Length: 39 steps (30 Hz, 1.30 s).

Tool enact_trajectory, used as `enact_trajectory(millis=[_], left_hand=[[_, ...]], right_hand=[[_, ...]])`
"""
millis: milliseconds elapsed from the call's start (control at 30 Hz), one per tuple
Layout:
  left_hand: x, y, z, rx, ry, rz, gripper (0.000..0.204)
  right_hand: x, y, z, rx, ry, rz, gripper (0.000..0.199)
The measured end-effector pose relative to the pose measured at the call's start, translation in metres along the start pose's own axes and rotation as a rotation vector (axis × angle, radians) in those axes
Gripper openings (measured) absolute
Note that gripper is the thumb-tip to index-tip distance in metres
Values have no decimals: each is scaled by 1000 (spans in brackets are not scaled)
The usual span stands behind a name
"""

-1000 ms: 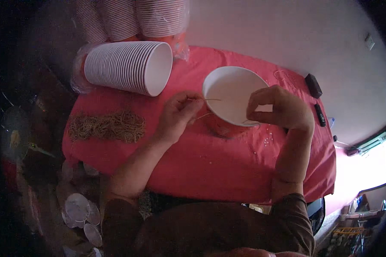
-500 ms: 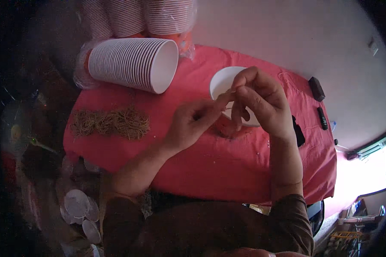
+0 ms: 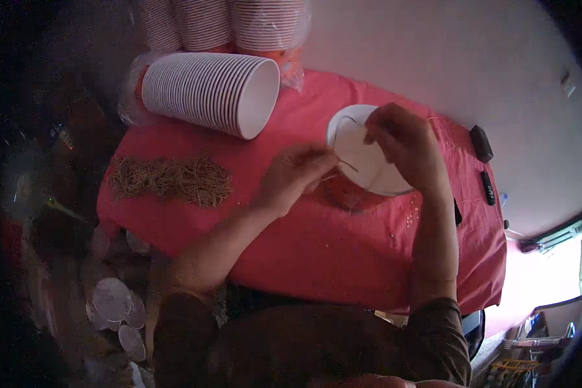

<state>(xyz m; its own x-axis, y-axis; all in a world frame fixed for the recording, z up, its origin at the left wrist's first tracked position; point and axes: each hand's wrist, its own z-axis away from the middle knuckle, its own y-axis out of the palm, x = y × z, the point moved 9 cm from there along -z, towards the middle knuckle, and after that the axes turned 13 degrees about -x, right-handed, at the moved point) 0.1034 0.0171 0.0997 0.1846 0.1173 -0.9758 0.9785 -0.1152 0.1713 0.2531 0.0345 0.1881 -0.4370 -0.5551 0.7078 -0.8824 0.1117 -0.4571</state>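
Note:
My left hand [image 3: 299, 173] is closed in a pinch on a thin brown cord [image 3: 348, 166], whose short end sticks out past the fingertips. A thin strand also curves up over the white inside of a large paper tub [image 3: 376, 167], which stands mouth up with a reddish outer wall. Above the tub's right side, my right hand [image 3: 404, 139] is closed with fingertips bent together, apart from the left. Whatever those fingers pinch is too small and dark to make out. To the left lies a tangled row of brown cord bundles [image 3: 171, 181].
Nested white tubs [image 3: 200, 90] lie on their side at the far left, with wrapped stacks [image 3: 269, 26] behind. Small pale beads [image 3: 410, 216] dot the red cloth [image 3: 317, 271]. A dark block [image 3: 480, 143] and a black marker-like object [image 3: 487, 187] sit along the right edge.
My hands have parted: the right has drawn away to the right from the left's fingertips. The cord end and the tub's white inside now show between them. The view has shifted slightly.

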Motion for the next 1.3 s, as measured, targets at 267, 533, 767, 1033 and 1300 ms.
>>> enact_trajectory(millis=[267,533,767,1033,1300], left_hand=[[24,-3,-4,67,-286,411,20],[25,-5,-4,5,-277,371,20],[15,-7,-6,-36,-158,88,20],[-12,-8,-4,21,187,-122,20],[-4,-1,6,45,-49,-4,17]], right_hand=[[32,3,9,70,-184,175,21],[58,23,19,77,-487,286,18],[47,17,15,88,-373,281,12],[49,-12,12,-42,-414,236,8],[73,20,28,73,-652,247,13]])
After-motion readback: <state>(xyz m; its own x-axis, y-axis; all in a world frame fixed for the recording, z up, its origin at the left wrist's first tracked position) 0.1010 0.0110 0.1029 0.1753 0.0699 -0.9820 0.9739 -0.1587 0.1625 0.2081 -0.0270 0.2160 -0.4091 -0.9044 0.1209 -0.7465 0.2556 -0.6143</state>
